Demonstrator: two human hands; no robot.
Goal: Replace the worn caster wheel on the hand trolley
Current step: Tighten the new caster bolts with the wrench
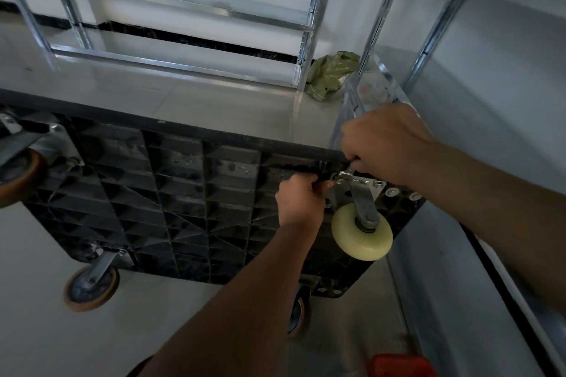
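The black hand trolley (171, 193) stands on its side, ribbed underside facing me. A cream-white caster wheel (363, 232) on a metal plate (364, 185) sits at the upper right corner. My left hand (301, 202) grips a dark tool handle that reaches a bolt at the plate's left corner. My right hand (386, 144) curls over the trolley's top edge right above the plate; what its fingers pinch is hidden. Three brown worn casters show: far left (18, 177), lower left (92, 288), bottom (298, 312).
Metal shelving frames stand behind (190, 9) and on the right (428, 24). A green bag (330, 73) lies on the tiled floor by the shelf leg. A red object (401, 366) sits at the bottom edge. A grey wall panel runs along the right.
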